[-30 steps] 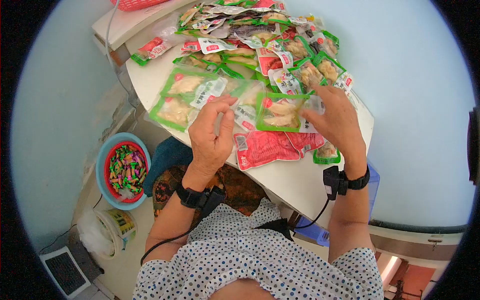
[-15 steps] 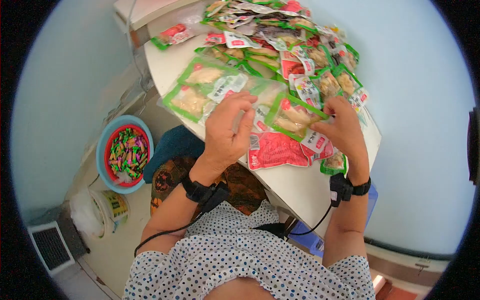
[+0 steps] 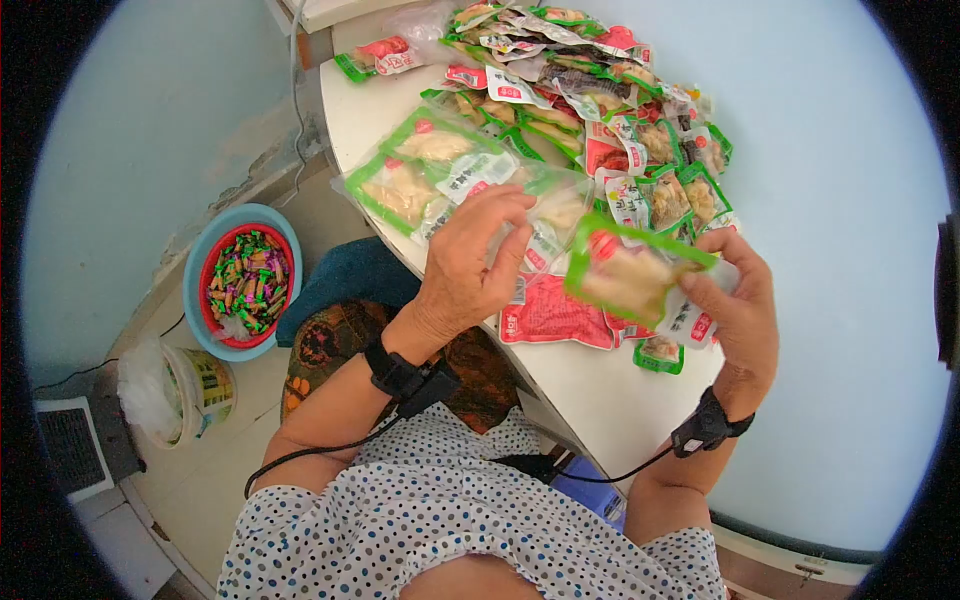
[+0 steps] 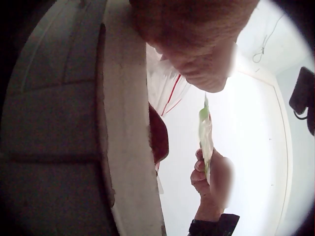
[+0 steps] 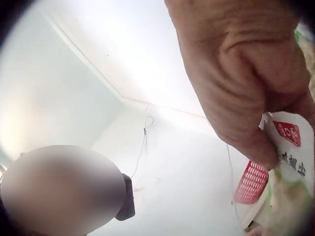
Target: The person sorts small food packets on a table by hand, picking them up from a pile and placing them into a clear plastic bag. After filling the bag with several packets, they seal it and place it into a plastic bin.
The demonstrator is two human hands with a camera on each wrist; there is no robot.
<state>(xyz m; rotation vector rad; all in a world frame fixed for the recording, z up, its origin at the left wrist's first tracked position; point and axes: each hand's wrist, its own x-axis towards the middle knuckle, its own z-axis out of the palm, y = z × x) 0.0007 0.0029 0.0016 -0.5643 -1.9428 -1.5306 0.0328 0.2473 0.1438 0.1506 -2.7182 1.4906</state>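
My right hand (image 3: 745, 300) pinches the white-labelled end of a sealed food packet (image 3: 625, 275) with a green border and pale pieces inside. This packet is raised above the table and shows edge-on in the left wrist view. My left hand (image 3: 470, 265) pinches the mouth of a clear zip bag (image 3: 565, 185), whose red seal line shows in the left wrist view. Inside the bag lie several similar green-edged packets (image 3: 400, 190). Red packets (image 3: 555, 315) and a small green-edged packet (image 3: 660, 355) lie on the table below the raised one.
Many mixed packets (image 3: 570, 80) are heaped at the back of the white table (image 3: 600, 400), beside the wall. A packet in clear plastic (image 3: 385, 55) lies back left. On the floor at left stand a blue basin (image 3: 195, 290) holding a red basket of wrapped pieces and a white bucket (image 3: 185, 400).
My right hand has gripped the green-edged packet and lifted it, tilted, off to the right of the zip bag. My left hand stays at the bag's mouth. The head view has shifted.
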